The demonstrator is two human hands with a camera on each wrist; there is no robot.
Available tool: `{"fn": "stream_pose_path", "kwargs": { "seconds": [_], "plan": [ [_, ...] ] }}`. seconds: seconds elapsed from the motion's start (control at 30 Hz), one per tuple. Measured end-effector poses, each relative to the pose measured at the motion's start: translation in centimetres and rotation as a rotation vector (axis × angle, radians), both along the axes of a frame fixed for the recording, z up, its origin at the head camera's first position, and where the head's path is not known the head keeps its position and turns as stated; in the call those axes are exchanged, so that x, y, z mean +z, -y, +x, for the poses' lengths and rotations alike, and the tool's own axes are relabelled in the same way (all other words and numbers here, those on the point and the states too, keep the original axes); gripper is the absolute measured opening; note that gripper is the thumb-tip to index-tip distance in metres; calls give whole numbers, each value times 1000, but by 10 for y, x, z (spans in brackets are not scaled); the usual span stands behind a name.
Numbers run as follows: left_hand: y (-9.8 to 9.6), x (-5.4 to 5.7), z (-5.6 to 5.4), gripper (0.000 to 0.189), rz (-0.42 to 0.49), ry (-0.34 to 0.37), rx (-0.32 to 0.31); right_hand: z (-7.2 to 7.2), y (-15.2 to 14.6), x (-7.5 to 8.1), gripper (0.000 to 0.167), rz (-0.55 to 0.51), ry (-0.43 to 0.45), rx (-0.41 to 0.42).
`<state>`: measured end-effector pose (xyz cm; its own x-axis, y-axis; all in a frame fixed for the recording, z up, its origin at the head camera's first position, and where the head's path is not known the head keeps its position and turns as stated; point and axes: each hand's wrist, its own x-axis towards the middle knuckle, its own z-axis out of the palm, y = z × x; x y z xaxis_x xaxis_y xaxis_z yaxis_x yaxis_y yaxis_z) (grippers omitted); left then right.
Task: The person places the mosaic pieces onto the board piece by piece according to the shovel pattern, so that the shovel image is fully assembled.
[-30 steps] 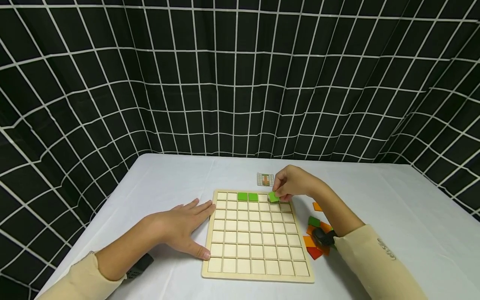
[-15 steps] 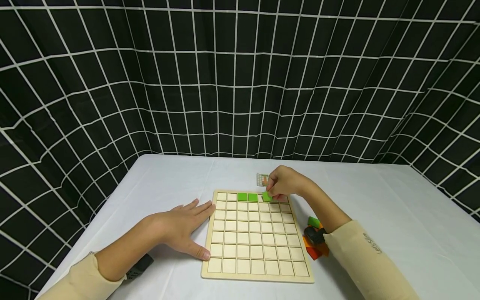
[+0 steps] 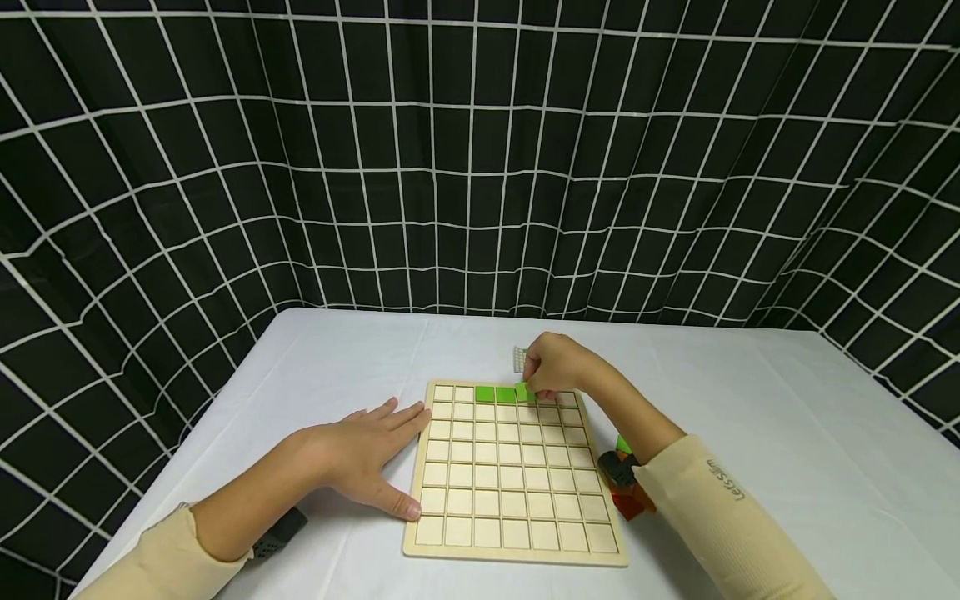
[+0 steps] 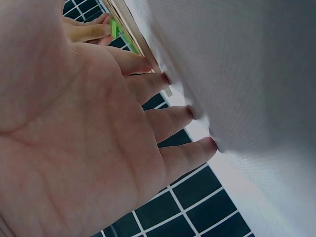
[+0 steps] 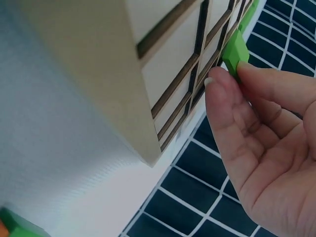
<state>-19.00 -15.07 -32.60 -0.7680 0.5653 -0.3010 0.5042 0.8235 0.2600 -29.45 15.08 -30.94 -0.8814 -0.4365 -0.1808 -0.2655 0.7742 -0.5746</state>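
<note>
A wooden grid board [image 3: 498,477] lies flat on the table, two green square tiles [image 3: 496,394] side by side in its far row. My right hand [image 3: 558,365] pinches another green tile [image 5: 236,52] between thumb and fingers. That tile is tilted over the far row, just right of the two seated ones; in the head view the fingers partly cover it. My left hand [image 3: 367,457] rests spread beside the board, its thumb and fingertips at the left edge. In the left wrist view its fingertips [image 4: 210,144] touch the white cloth.
Right of the board, green, orange and red pieces [image 3: 628,505] lie in a pile, partly hidden by the right wrist's camera [image 3: 618,469]. A small patterned card [image 3: 519,359] sits beyond the far edge, mostly behind the right hand. A black gridded curtain [image 3: 480,167] surrounds the white table [image 3: 360,350].
My right hand has moved left along the far row with the green tile, up to the two seated tiles, covering more of the card. The left hand has stayed still.
</note>
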Motion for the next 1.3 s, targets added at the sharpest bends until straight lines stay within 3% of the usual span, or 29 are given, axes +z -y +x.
{"fn": "stream_pose_path", "kwargs": {
  "seconds": [0.4, 0.6, 0.8, 1.13, 1.3],
  "plan": [
    [0, -1, 0, 123, -7, 7, 4, 1, -1, 0, 15, 40, 9, 36],
    [0, -1, 0, 123, -6, 9, 6, -1, 1, -3, 18, 110, -16, 39],
    [0, -2, -1, 123, -7, 5, 3, 2, 1, -1, 17, 113, -44, 67],
    [-1, -2, 0, 123, -5, 4, 2, 11, -13, 4, 13, 129, -68, 134],
    [0, -2, -1, 123, -6, 3, 6, 15, -27, 9, 9, 115, -60, 109]
  ]
}}
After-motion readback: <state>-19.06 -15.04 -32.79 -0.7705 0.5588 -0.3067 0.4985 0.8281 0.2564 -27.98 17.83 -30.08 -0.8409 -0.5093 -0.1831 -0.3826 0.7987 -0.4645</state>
